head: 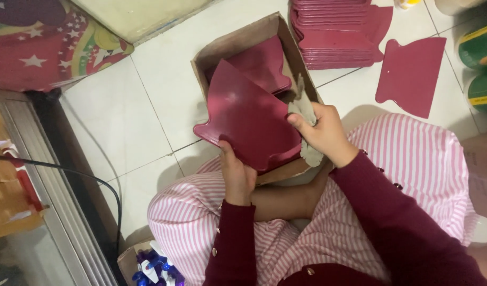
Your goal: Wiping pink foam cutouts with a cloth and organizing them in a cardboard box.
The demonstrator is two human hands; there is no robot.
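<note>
My left hand [237,177] grips the near edge of a dark red flat shaped sheet [246,119], holding it tilted over an open cardboard box [238,39]. My right hand [323,132] clutches a grey-beige cloth [302,108] pressed against the sheet's right edge. Another dark red sheet [264,63] lies inside the box behind the held one. Both arms wear dark red sleeves, and pink-and-white striped fabric covers my lap.
A stack of the same red sheets [336,34] stands on the white tiled floor at the back, with one single sheet [410,74] lying to its right. Green round containers [481,69] are at the far right. A black cable [84,177] crosses the left; a red starred cloth [37,47] is at top left.
</note>
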